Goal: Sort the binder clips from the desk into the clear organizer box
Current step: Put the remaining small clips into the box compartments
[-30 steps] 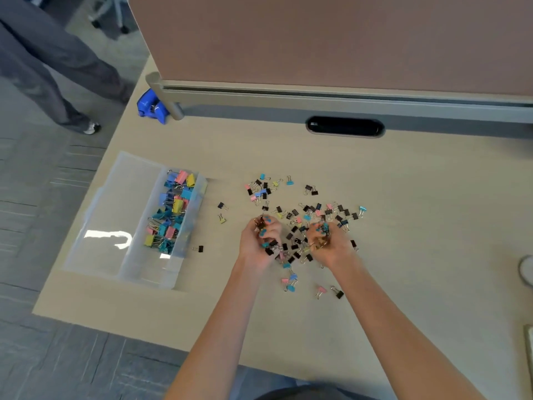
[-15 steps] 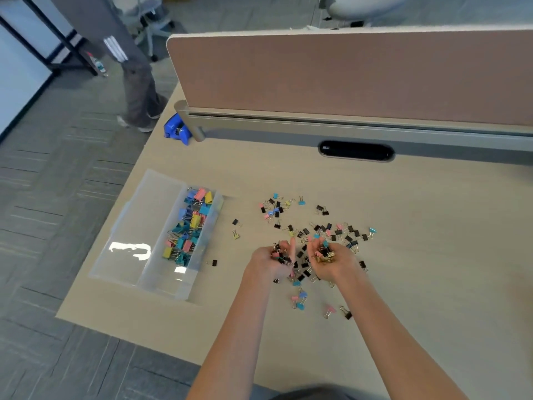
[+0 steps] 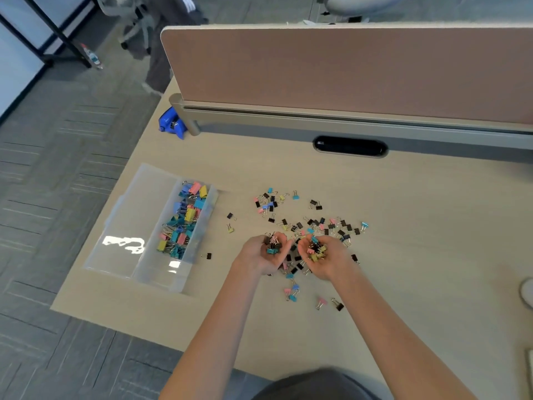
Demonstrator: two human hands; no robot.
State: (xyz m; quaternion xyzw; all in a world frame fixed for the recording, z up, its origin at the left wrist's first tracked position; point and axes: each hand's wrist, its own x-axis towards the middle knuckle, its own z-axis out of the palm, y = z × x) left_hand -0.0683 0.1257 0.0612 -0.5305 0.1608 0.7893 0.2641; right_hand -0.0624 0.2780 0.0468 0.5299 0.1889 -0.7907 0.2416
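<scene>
Though blurred — perhaps sixty binder clips, one box; left hand, right hand cupped round clumps.

Some binder clips lie partly hidden under left hand and right hand; pale round object cut off at right edge.

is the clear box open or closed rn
Open: the lid lies flat to the left of the clear organizer box, and the binder clips inside sit uncovered.

pink, blue, yellow, black binder clips, clear organizer box
</scene>
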